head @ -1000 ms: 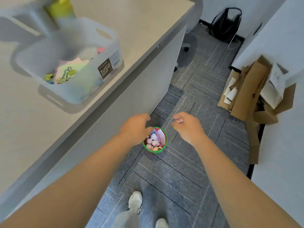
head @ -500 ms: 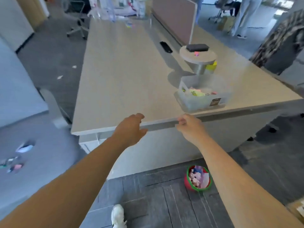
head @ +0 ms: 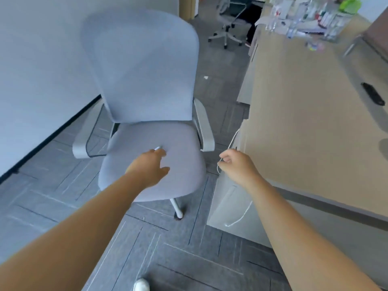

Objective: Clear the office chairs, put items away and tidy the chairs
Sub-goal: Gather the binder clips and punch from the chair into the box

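The left hand [head: 150, 168] hovers with relaxed fingers above the grey office chair [head: 155, 156] seat; the right hand [head: 237, 162], loosely curled and holding nothing, hangs beside the surface [head: 304, 114].

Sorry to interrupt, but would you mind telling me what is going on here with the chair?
A person stands over a grey office chair beside a desk. Their left hand reaches over the seat, fingers loose, towards a small pale item lying there; it is too blurred to identify. Their right hand hangs near a white cord at the desk's corner; whether it holds it is unclear.
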Demonstrator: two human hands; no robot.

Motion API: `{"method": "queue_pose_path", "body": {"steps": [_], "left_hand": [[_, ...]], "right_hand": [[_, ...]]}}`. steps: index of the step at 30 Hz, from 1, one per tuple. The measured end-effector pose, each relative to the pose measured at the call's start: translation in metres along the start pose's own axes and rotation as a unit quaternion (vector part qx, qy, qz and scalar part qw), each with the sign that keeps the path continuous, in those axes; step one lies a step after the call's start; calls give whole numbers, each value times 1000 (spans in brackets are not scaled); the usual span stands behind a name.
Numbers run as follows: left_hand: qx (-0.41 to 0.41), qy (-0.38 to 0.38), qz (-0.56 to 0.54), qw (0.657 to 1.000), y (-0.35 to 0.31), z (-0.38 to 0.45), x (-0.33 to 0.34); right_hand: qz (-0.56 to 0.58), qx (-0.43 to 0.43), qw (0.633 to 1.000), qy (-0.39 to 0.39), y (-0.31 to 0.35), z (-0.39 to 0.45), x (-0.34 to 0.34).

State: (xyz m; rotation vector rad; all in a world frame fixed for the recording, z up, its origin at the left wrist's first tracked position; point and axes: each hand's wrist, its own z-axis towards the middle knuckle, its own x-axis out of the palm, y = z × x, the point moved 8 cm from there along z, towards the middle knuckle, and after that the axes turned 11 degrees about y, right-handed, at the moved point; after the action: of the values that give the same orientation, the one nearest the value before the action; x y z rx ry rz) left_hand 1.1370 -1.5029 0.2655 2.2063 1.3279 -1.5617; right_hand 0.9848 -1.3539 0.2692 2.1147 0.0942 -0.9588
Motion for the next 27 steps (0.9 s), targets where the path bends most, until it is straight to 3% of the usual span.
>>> {"method": "queue_pose_path", "body": {"steps": [10,22,27], "left_hand": [[-88,86,22,992,169,96,10],[-141,130,-10,981,238,277,83],[-155,161,25,974,263,324,131]], "right_hand": [[-89,31,989,116,55,135,137],[-185,-14,965,185,35,347,236],[-225,-44,950,214,26,407,283]]}}
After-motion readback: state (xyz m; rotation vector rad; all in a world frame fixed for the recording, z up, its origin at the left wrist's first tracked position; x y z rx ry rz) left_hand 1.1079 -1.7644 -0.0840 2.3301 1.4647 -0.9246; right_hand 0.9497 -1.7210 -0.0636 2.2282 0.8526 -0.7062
